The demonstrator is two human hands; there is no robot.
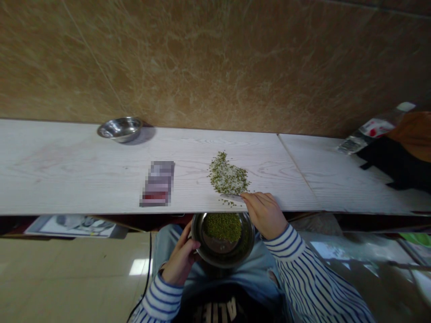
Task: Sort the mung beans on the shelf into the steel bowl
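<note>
My left hand (182, 258) grips the rim of a steel bowl (247, 240) held below the table's front edge; the bowl holds a heap of green beans (224, 226). My right hand (266, 213) rests at the table edge, fingers together and curled on a small flat light piece (232, 197), right beside a spread pile of green beans (227, 175) on the white wooden table (84, 166). A few loose beans lie at the edge near my fingertips.
A second, empty steel bowl (120, 129) stands at the back left against the brown wall. A blurred dark packet (158, 184) lies left of the bean pile. A plastic bottle (373, 130) and dark and orange cloth (397, 157) lie at far right.
</note>
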